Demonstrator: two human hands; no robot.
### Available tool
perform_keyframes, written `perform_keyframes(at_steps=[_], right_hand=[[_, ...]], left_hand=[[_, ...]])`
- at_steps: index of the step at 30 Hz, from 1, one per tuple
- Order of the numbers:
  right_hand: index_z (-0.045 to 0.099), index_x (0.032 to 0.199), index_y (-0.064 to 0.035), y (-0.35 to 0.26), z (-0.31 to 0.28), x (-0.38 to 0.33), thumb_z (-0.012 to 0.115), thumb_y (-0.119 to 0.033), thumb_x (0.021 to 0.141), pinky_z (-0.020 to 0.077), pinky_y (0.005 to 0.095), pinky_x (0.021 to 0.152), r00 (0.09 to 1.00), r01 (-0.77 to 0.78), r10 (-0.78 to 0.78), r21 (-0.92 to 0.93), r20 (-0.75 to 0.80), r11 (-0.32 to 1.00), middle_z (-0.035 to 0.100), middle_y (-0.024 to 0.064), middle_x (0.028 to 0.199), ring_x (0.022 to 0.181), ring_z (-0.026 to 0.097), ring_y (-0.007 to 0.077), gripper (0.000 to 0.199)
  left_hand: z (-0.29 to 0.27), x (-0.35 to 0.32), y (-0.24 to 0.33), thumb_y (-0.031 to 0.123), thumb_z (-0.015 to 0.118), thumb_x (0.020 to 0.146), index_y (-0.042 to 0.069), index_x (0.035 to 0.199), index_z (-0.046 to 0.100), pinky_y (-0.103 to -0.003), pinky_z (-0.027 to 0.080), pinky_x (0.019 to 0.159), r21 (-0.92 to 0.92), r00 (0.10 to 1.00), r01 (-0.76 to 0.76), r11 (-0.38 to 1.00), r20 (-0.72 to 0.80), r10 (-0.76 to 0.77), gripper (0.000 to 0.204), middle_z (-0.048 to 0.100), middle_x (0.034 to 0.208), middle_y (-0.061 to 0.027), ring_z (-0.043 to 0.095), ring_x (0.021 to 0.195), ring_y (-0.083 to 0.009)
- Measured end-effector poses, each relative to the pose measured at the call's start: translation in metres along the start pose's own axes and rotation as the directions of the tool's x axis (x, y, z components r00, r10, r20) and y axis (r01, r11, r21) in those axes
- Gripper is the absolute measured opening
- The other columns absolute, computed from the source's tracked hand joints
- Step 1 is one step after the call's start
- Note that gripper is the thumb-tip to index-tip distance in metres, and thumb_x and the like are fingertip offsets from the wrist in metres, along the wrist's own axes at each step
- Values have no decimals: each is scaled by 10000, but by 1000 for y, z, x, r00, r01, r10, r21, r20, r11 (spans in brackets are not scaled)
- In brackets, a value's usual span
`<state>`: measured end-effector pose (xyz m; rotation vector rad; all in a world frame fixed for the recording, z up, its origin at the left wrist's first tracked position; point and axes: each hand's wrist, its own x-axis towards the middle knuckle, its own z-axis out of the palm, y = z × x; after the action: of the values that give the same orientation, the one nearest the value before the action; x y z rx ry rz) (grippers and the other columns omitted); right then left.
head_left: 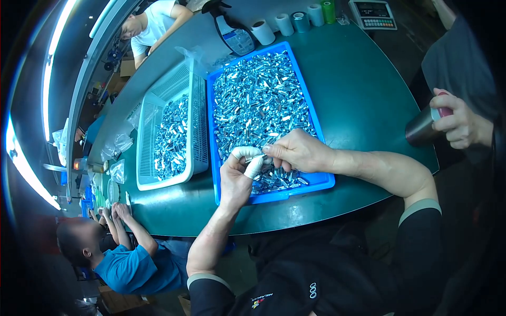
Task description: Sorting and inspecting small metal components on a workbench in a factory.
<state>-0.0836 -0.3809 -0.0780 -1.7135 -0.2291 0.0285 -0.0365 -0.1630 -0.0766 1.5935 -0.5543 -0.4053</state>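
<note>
Over the near end of a blue tray (pixel 328 184) filled with small shiny metal pieces (pixel 258 100), my two hands meet. White wrapping covers the thumb and forefinger of my left hand (pixel 237 176), which are closed in a pinch at a small metal piece (pixel 265 156). From the right, my right hand (pixel 300 151) reaches in, its thumb and forefinger pressed together at the same piece. The fingers hide most of that piece, so its exact shape does not show.
Left of the tray, a pale plastic basket (pixel 199 131) holds more metal pieces. A spray bottle (pixel 234 34), several rolls (pixel 284 25) and a scale (pixel 373 15) line the far edge. At right, another person's hand (pixel 461 121) grips a dark cylinder (pixel 420 128). Co-workers sit at left.
</note>
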Motion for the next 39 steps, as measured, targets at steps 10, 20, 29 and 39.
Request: perform_keyframes(at_steps=[10,20,29,39], right_hand=[[684,787,-12,-1,1,-3,536,-358,1071,462,258,540,991,75,-61,116,-122,990,641,24,655,602,609,77,472],[678,805,-18,2,-3,-2,528,-362,1076,460,232,561,976,71,-32,179,-216,981,613,16,664,617,582,65,463],[685,779,15,0,-1,1,570,-308,1048,485,295,566,968,70,-21,186,-250,980,651,68,624,587,626,114,436],[687,809,6,7,2,3,598,-256,1016,488,313,604,969,101,-80,79,-234,992,672,76,672,623,634,129,346]], left_hand=[[-42,-4,33,14,688,958,1,1103,631,-298,557,874,475,979,-137,869,-67,190,156,707,1014,-82,702,963,-163],[-67,60,54,80,725,890,91,1227,684,-413,502,985,913,907,-277,300,146,394,340,691,1179,-151,647,1124,-338],[-46,86,14,113,757,841,62,1067,736,-415,526,841,909,920,-358,214,305,245,233,663,1034,-115,637,985,-317],[-35,37,24,98,820,795,46,1012,741,-365,501,724,729,936,-326,602,162,312,237,653,867,-96,622,808,-267]])
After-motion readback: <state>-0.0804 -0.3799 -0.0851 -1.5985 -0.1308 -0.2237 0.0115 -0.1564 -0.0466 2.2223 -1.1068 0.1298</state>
